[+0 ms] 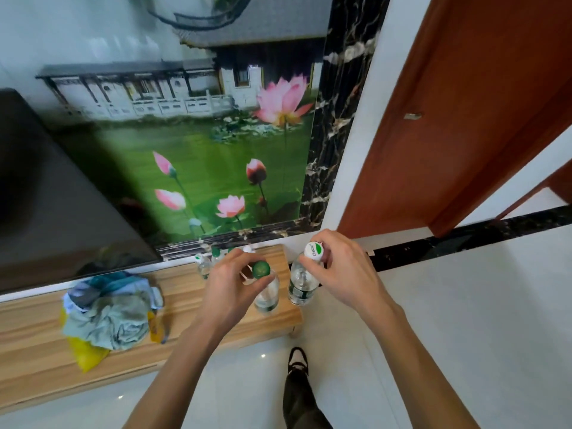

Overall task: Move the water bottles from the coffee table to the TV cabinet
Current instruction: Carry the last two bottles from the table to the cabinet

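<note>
I hold two clear water bottles by their necks over the right end of the wooden TV cabinet (185, 305). My left hand (229, 289) grips a green-capped bottle (266, 300) that stands on or just above the cabinet top. My right hand (343, 274) grips a white-capped bottle (301, 284), which hangs at the cabinet's right edge. Several more bottles (205, 264) stand at the back of the cabinet near the wall, partly hidden behind my left hand.
A heap of clothes (114, 317) on a yellow bag lies on the cabinet to the left. A dark TV screen (55, 205) fills the left side. A brown door (464, 119) stands at the right. My foot (298, 360) is on the white tiled floor.
</note>
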A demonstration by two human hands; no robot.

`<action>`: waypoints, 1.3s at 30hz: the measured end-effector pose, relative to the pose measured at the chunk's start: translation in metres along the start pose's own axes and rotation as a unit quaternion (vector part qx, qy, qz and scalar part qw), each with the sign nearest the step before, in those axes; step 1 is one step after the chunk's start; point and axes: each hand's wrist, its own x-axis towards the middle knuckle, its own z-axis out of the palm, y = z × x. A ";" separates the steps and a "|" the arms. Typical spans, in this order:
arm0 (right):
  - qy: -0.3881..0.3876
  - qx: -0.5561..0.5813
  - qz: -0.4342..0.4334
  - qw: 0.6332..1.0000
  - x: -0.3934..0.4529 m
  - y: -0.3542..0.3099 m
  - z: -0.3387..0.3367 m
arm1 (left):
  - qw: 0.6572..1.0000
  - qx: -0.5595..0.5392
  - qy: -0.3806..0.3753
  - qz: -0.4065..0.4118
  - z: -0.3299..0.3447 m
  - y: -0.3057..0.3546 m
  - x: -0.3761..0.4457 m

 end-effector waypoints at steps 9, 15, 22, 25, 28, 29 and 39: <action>-0.069 0.017 0.004 0.997 0.109 0.067 0.035 | 0.998 0.012 -0.005 -0.059 0.049 -0.032 0.103; -0.074 0.022 0.033 0.996 0.154 0.116 0.097 | 0.996 -0.011 0.003 -0.088 0.104 -0.084 0.144; -0.105 0.019 0.046 0.993 0.198 0.186 0.195 | 0.995 0.018 0.005 -0.100 0.181 -0.168 0.167; -0.121 0.009 0.033 0.992 0.214 0.209 0.229 | 0.995 0.031 0.002 -0.093 0.201 -0.203 0.175; -0.127 0.008 0.021 0.992 0.225 0.229 0.260 | 0.995 0.073 0.005 -0.067 0.220 -0.240 0.183; -0.128 0.007 0.021 0.992 0.228 0.235 0.270 | 0.994 0.095 0.008 -0.048 0.227 -0.250 0.186; -0.145 -0.031 -0.003 0.989 0.255 0.266 0.338 | 0.983 0.181 0.002 0.041 0.261 -0.315 0.225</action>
